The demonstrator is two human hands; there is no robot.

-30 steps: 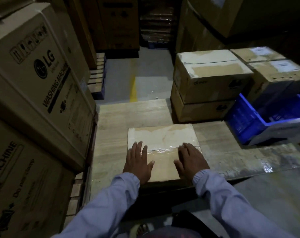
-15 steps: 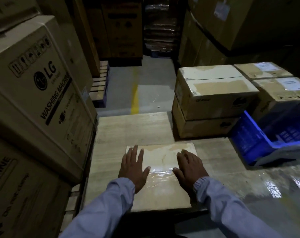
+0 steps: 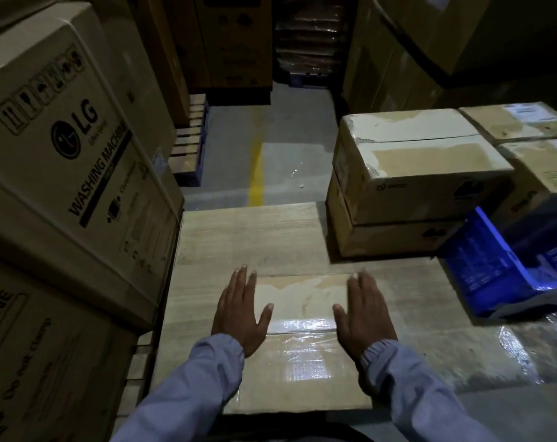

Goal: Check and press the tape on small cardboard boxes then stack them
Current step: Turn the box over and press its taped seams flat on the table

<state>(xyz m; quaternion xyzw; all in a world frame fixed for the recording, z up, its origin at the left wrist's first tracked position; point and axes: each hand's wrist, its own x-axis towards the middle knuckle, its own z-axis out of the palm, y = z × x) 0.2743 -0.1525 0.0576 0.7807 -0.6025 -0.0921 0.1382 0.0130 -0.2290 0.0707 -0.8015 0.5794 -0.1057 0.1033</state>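
Under L grip [image 3: 242, 314] & R grip [image 3: 363, 317] — taped box [image 3: 302, 371], palms flat.

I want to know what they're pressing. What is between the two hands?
In the head view, the box top with a shiny tape strip lies between the left hand and right hand.

The big carton [image 3: 79, 148] beside the table's left edge bears the LG logo and "WASHING MACHINE". The lower carton [image 3: 38, 362] under it reads "…HINE" and "Do not clamp". The white labels [image 3: 526, 111] on the boxes at the far right are too small to read.
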